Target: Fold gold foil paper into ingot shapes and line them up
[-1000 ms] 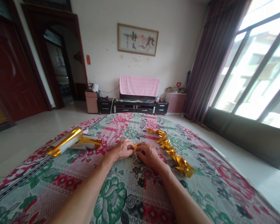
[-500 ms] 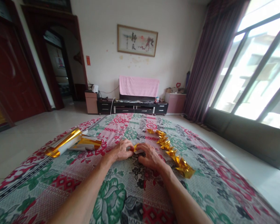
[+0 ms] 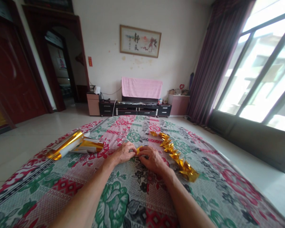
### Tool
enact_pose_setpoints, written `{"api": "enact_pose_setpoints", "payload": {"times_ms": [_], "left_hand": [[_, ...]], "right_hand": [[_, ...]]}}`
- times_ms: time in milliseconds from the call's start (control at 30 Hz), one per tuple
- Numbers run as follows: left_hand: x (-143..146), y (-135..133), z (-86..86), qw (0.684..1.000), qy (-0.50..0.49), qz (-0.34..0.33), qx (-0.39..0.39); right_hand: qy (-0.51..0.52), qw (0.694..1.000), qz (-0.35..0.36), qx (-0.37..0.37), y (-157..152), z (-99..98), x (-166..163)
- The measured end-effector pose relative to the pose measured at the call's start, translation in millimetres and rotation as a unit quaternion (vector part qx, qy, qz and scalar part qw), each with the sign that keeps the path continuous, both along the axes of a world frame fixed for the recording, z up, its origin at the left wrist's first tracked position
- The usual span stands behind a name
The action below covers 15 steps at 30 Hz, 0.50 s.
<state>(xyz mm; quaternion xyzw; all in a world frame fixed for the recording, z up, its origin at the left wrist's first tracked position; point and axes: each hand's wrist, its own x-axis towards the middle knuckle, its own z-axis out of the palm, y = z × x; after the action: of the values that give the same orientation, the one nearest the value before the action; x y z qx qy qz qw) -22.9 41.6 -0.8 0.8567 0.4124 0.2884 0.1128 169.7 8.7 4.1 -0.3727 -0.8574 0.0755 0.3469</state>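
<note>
A small folded piece of gold foil paper (image 3: 138, 151) sits between my two hands over the middle of the table. My left hand (image 3: 125, 153) pinches its left end with thumb and fingers. On the other end, my right hand (image 3: 151, 158) is closed, its fingers covering part of the paper. To the right runs a row of folded gold paper pieces (image 3: 175, 154), several of them overlapping. Left of my hands lie gold foil sheets with white backs, one loosely rolled sheet (image 3: 70, 144) and a flatter stack (image 3: 91, 147) beside it.
A flowered cloth (image 3: 114, 202) covers the round-edged table. Beyond it, a low black cabinet (image 3: 133, 109) bears a screen draped with a pink towel (image 3: 141, 87). A purple curtain (image 3: 207, 63) and a window are on the right, a dark red door (image 3: 14, 69) on the left.
The fingers of my right hand have shifted and drawn in on the gold paper. A pale edge that showed under them is gone, and more gold shows between the hands.
</note>
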Motion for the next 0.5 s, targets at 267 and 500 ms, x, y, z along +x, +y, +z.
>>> {"api": "enact_pose_setpoints", "payload": {"times_ms": [267, 500], "left_hand": [[3.0, 5.6, -8.7, 0.999, -0.011, 0.029, 0.028], [3.6, 5.0, -7.2, 0.999, -0.021, 0.030, 0.019]], "right_hand": [[0.009, 1.000, -0.003, -0.005, -1.1, 3.8, -1.0], [0.017, 0.999, -0.028, -0.016, -0.9, 3.0, -3.7]]}}
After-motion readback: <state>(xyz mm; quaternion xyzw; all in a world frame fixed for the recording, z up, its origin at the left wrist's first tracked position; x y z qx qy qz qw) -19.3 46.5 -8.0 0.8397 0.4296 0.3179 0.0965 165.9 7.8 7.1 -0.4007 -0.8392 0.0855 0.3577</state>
